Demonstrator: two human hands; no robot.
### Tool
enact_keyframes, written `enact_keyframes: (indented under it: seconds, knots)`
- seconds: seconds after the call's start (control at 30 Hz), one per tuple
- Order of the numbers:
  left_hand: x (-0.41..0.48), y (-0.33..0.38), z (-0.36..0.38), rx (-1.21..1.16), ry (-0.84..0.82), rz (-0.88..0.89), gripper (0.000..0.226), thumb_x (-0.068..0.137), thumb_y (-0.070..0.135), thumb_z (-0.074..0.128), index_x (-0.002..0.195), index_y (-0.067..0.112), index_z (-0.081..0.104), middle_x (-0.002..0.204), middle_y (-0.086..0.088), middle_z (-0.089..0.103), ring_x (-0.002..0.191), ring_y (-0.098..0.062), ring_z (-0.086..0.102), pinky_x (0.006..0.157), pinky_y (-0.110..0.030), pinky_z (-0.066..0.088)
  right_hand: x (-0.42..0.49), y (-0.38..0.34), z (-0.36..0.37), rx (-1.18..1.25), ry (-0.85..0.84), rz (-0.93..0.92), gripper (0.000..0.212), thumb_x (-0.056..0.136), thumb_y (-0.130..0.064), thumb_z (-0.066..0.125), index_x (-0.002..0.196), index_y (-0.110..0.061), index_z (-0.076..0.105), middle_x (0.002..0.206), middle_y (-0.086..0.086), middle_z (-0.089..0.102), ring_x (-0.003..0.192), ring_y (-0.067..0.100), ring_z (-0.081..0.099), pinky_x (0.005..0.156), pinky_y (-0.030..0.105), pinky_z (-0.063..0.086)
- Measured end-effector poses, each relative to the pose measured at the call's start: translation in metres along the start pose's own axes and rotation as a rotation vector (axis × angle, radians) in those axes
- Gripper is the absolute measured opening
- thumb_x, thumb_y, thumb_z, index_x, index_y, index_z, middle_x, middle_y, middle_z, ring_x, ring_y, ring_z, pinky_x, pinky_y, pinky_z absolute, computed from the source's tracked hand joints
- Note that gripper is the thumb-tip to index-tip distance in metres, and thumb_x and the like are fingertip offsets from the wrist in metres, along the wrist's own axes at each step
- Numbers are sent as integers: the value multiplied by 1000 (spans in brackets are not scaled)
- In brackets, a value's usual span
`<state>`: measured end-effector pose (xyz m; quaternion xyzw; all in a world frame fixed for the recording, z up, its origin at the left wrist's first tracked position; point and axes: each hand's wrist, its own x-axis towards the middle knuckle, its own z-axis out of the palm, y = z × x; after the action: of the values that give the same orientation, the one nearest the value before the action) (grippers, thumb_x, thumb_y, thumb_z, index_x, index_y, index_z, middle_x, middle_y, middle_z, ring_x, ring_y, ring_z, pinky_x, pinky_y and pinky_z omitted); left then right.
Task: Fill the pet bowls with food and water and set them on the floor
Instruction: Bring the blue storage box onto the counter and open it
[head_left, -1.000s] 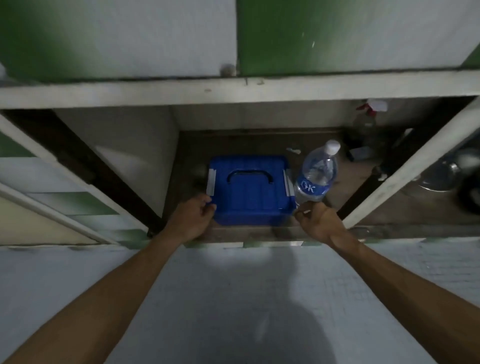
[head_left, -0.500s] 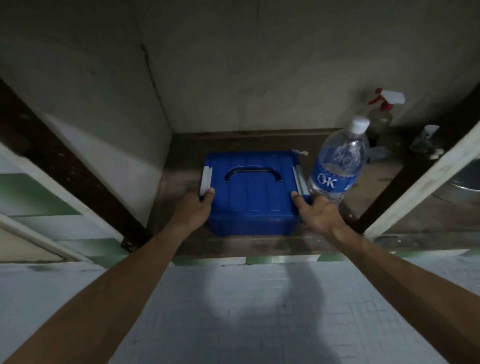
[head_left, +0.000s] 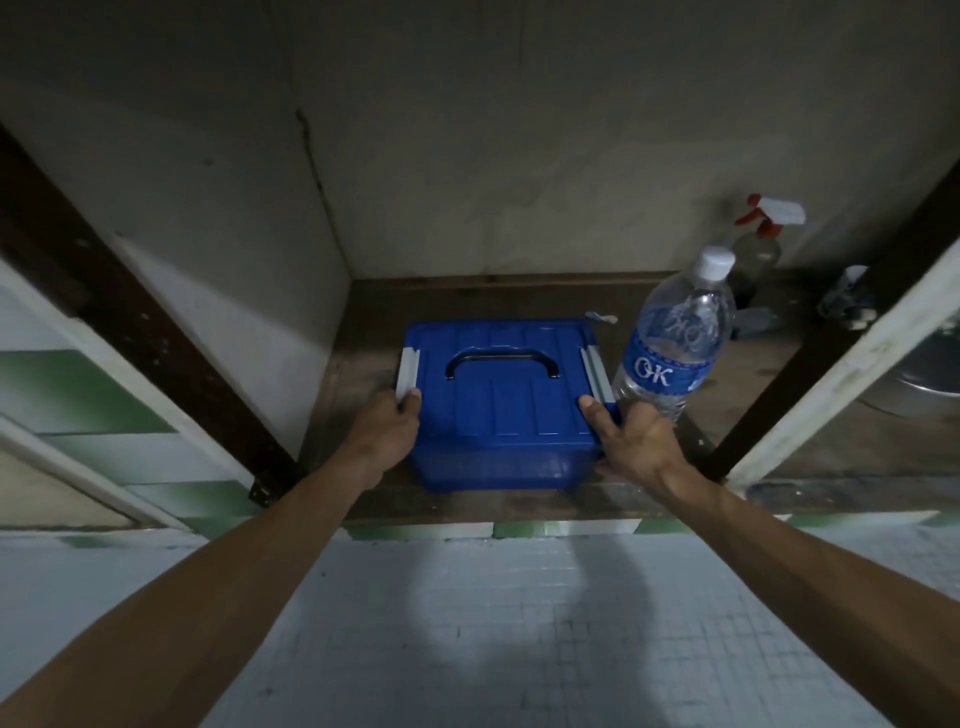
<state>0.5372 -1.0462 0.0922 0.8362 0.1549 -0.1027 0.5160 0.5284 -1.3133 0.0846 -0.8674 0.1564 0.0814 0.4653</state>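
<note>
A blue plastic box (head_left: 501, 400) with a black lid handle and grey side latches sits on the dark floor of an open low cabinet. My left hand (head_left: 387, 428) grips its left side, thumb on the lid by the latch. On the opposite side my right hand (head_left: 631, 439) grips the box, thumb on the lid. A clear water bottle (head_left: 675, 338) with a blue label and white cap stands upright just right of the box, close to my right hand. What the box holds is hidden.
A spray bottle (head_left: 761, 241) with a red and white trigger stands at the cabinet's back right, with small items beside it. A white door frame post (head_left: 841, 364) divides off a right compartment holding a metal pot (head_left: 919, 374). An open cabinet door (head_left: 78, 415) stands left. Pale tiled floor (head_left: 467, 623) lies in front.
My view has dropped closer into the cabinet. Both hands have moved from the box's front corners onto its sides by the latches. Box and bottle have not moved.
</note>
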Motion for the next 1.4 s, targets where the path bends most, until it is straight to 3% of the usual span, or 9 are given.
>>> enact_keyframes:
  seconds: [0.23,0.4,0.53,0.6,0.77,0.9,1.07,1.4]
  knots:
    - [-29,13,-16,95,106,29,27,105,34,37,111,10,49,93,-3,57,79,-11,56,59,-24,45,-24,-16,-13,10,-30,-57,33,96,-47,52,92,-15,59,91,6,71,81,21,71,75,46,62]
    - [-75,38,-32,69,89,-36,28,103,33,43,109,8,55,102,-12,63,88,-20,62,78,-33,52,-68,-38,-47,-97,-70,-56,36,97,-50,49,98,-15,57,94,5,70,78,19,70,66,33,60]
    - [-132,80,-47,95,89,-68,25,102,29,45,83,13,50,79,-4,56,74,-18,57,56,-23,40,-111,-65,-88,-148,-109,-45,43,95,-56,48,103,-15,56,93,6,71,76,22,72,69,43,62]
    - [-162,102,-57,131,105,-107,27,102,32,44,86,12,49,77,0,52,67,-11,52,51,-21,34,-135,-84,-107,-147,-151,-24,42,94,-57,48,105,-17,54,92,6,71,76,23,72,68,45,62]
    - [-227,152,-90,200,88,-153,36,99,41,44,107,6,47,95,-4,57,77,-14,53,54,-23,37,-197,-130,-155,-94,-207,80,40,94,-53,52,102,-14,53,93,9,69,76,25,71,62,43,63]
    - [-274,195,-120,183,70,-167,36,97,40,47,97,4,51,88,-8,58,80,-23,57,64,-31,43,-240,-170,-194,-88,-242,119,38,95,-49,52,107,-14,50,98,12,67,83,27,70,66,44,62]
    - [-324,261,-152,180,99,-160,24,97,30,50,86,9,48,79,-5,55,68,-15,52,53,-27,35,-281,-222,-242,-72,-269,120,49,95,-50,52,123,-10,50,105,13,66,87,28,69,65,43,63]
    - [-401,370,-201,220,112,-134,24,97,29,50,91,6,50,76,-2,53,63,-13,49,50,-26,32,-344,-311,-324,-35,-265,139,44,94,-51,54,112,-12,51,104,12,66,85,27,70,65,45,62]
